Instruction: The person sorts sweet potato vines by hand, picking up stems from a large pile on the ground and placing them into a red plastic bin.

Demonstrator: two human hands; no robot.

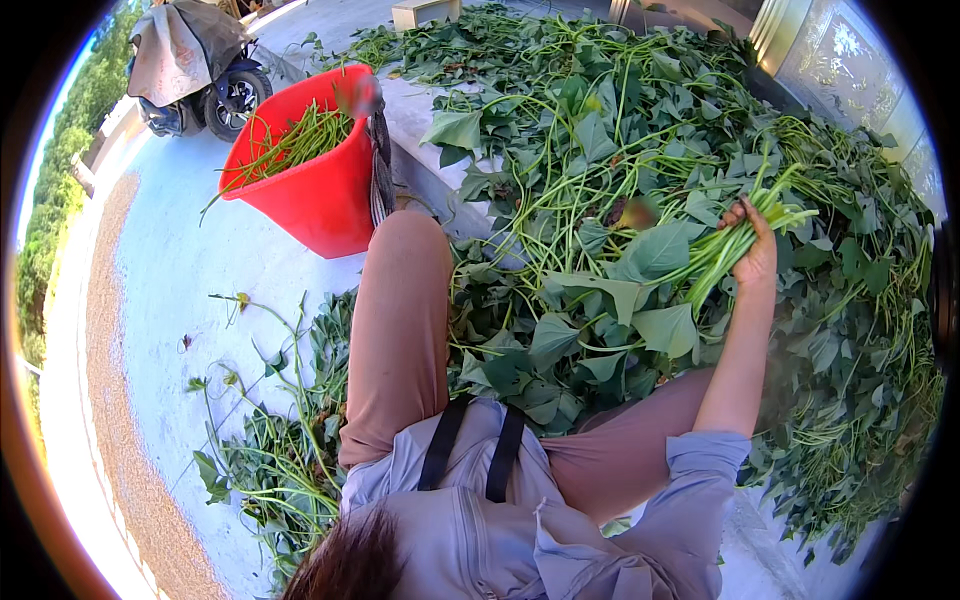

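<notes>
My right hand (752,244) is closed around a bunch of green leaf stalks (724,259), their cut ends pointing up and their broad leaves hanging toward my lap. Beneath and around it spreads a large heap of leafy vines (570,187), which look like sweet potato vines. My left hand is out of view. On that side, beyond my raised knee, a red plastic bucket (300,210) stands tilted in the view, holding loose green stalks (307,142). A dark cloth (381,165) hangs at the bucket's right side.
More vines (292,465) lie on the concrete floor (180,247) at my left. A partly covered scooter (195,71) is parked at the upper left. A strip of grain-like material (112,300) runs along the left. A wooden box (426,13) stands beyond the heap, and a door panel (840,60) is at upper right.
</notes>
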